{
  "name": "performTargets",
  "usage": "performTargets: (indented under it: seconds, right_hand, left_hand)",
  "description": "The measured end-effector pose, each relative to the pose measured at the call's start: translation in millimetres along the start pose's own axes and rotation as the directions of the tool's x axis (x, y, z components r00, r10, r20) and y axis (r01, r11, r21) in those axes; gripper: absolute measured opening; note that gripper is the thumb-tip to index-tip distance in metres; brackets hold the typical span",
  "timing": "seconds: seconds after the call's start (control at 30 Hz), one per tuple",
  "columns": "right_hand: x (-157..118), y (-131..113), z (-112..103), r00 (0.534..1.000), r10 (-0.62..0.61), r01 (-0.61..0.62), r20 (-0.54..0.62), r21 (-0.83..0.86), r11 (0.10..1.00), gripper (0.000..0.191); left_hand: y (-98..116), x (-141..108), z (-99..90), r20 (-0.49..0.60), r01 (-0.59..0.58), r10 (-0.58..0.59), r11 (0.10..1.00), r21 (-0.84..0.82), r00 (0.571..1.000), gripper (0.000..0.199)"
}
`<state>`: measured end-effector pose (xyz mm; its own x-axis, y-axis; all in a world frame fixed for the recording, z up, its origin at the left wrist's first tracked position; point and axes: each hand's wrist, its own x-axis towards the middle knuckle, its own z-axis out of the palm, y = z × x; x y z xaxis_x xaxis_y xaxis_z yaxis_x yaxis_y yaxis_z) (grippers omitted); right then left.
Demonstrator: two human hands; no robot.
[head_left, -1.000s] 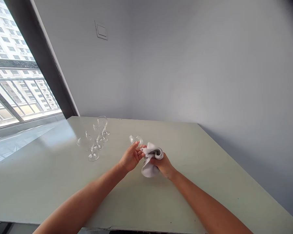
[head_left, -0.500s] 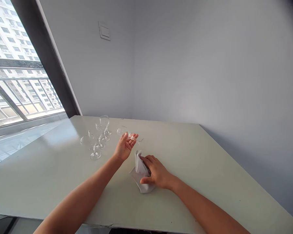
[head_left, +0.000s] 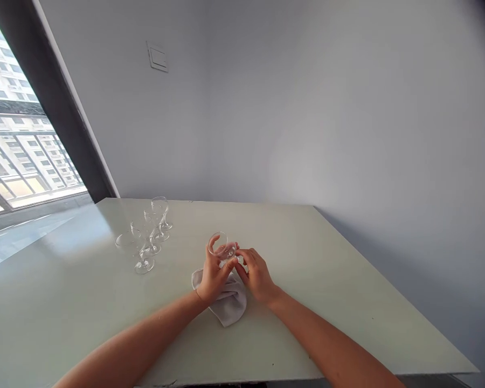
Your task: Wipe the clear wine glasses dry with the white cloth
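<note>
A clear stemmed glass (head_left: 219, 246) is tilted above the table, its round rim turned up and toward the left. Around its bowl wrap the fingers of my left hand (head_left: 214, 275). My right hand (head_left: 258, 273) pinches the stem end of this glass, close to the left fingertips; the foot is mostly hidden by fingers. Beneath my left hand a light grey cloth (head_left: 228, 307) lies crumpled on the table, partly covered by the wrist.
Several clear stemmed glasses (head_left: 144, 264) stand upright in a row at the left of the pale table (head_left: 307, 323). Grey walls (head_left: 291, 108) meet behind it. A light switch (head_left: 158, 57) is on the wall, and a window (head_left: 20, 151) is at the left.
My left hand has brought the glass nearer and turned its rim upward. My right hand has let go of the cloth and taken the stem end. The cloth now lies flatter.
</note>
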<state>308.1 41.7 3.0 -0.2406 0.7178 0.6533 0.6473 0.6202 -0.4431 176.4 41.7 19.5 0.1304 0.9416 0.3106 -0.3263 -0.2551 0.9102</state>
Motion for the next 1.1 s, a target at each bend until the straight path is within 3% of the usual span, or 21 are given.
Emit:
performTargets:
  seconds: [0.13, 0.23, 0.33, 0.5, 0.73, 1.1]
  right_hand:
    - [1, 5, 5, 0.998, 0.047, -0.044, 0.038, -0.064, 0.997, 0.019]
    - [1, 18, 9, 0.995, 0.068, -0.059, 0.071, -0.118, 0.991, 0.019]
    - [3, 40, 10, 0.984, 0.177, -0.175, 0.003, -0.105, 0.979, 0.017]
    - [7, 92, -7, 0.883, 0.444, -0.453, -0.15, -0.034, 0.891, 0.024]
    - [3, 146, -33, 0.746, 0.596, -0.635, -0.296, -0.046, 0.772, 0.028]
    - [18, 217, -71, 0.586, 0.703, -0.793, -0.403, -0.105, 0.6, 0.024]
  left_hand:
    - [-8, 0, -5.4, 0.016, -0.008, 0.005, 0.987, 0.158, 1.0, 0.059]
    - [-19, 3, -11.5, 0.078, -0.081, 0.058, 0.943, 0.323, 0.995, 0.062]
    - [-26, 6, -16.0, 0.127, -0.132, 0.087, 0.9, 0.416, 0.988, 0.07]
    - [-30, 10, -19.7, 0.069, -0.001, -0.034, 0.893, 0.45, 0.997, 0.053]
    - [-38, 18, -27.7, -0.049, 0.212, -0.207, 0.924, 0.319, 0.977, 0.048]
    - [-42, 17, -29.8, -0.032, 0.207, -0.208, 0.922, 0.329, 0.978, 0.041]
